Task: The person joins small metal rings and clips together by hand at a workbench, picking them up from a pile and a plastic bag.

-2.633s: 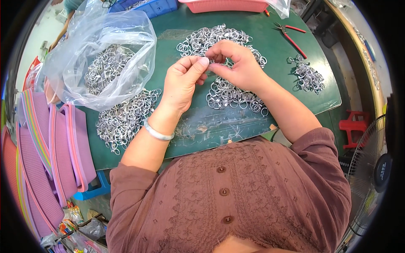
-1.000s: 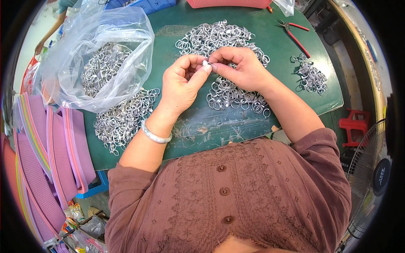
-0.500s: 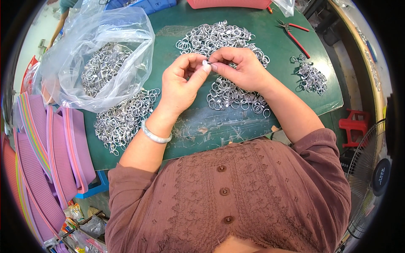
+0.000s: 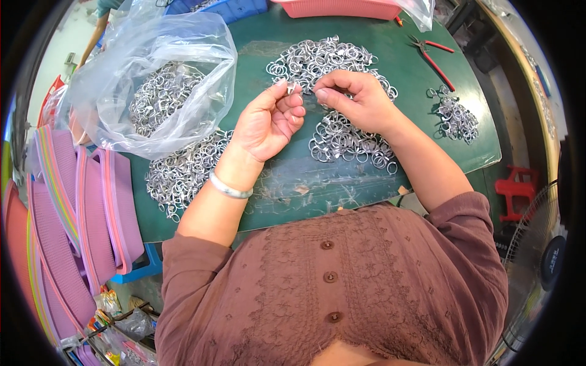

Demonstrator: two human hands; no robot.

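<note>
My left hand [image 4: 268,122] is raised over the green table, palm partly turned up, with a small silvery ring [image 4: 290,88] pinched between thumb and forefinger. Just to its right, apart from it, my right hand [image 4: 357,100] has thumb and forefinger pressed together; whatever sits in that pinch is too small to make out. Behind and beneath my right hand lies a large heap of silvery metal rings [image 4: 326,58], which continues in front of it. A second heap of rings [image 4: 183,174] lies beside my left forearm. Part of the middle heap is hidden by my right hand.
A clear plastic bag [image 4: 213,67] holding more rings stands at the left. Red-handled pliers [image 4: 436,66] and a small ring pile [image 4: 458,119] lie at the right. Pink [image 4: 342,8] and blue [image 4: 223,11] trays stand at the back. Purple baskets [image 4: 91,213] are stacked left, a fan [image 4: 531,262] right.
My hands have drawn apart; before, their fingertips met around a small piece. My left hand has turned its palm upward, showing the ring in its pinch. The view has shifted slightly.
</note>
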